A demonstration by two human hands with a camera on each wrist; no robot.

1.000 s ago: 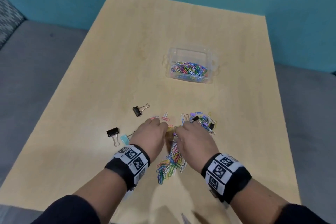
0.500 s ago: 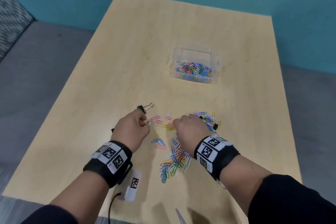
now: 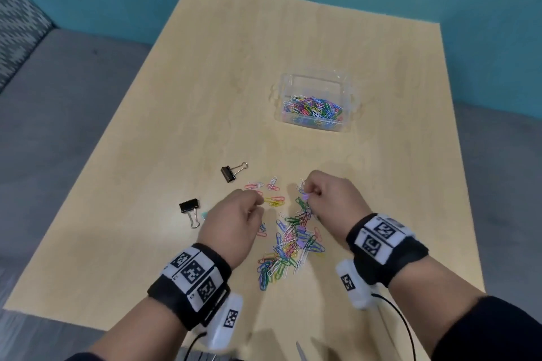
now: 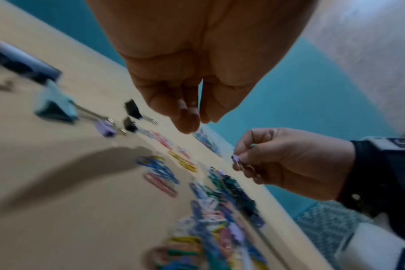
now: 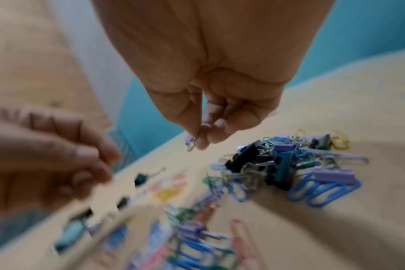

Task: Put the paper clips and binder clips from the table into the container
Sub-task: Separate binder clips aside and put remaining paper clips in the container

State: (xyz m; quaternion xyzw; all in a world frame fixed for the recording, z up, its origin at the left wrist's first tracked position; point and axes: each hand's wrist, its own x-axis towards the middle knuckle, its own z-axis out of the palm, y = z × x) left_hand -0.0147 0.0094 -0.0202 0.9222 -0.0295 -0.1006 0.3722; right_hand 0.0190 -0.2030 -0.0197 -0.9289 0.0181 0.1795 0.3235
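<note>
A clear plastic container (image 3: 286,88) stands at the far right of the table with coloured paper clips (image 3: 313,105) inside. A loose pile of paper clips (image 3: 289,246) lies between my hands. Two black binder clips (image 3: 228,174) (image 3: 189,206) lie to the left, and a teal one (image 3: 203,215) is mostly hidden by my left hand (image 3: 259,202). That hand hovers with curled fingertips (image 4: 187,113) together and nothing visible in them. My right hand (image 3: 308,195) pinches a small purple binder clip (image 5: 191,143) above a heap of binder clips (image 5: 278,164).
The wooden table (image 3: 234,67) is bordered by a teal wall behind and grey upholstery on both sides. A grey pointed object (image 3: 299,356) pokes in at the near edge. Bare tabletop lies between the clips and the container.
The hands, close together over the pile a second ago, have drawn apart. My right hand has risen to the right with the purple binder clip; my left hand has shifted slightly right.
</note>
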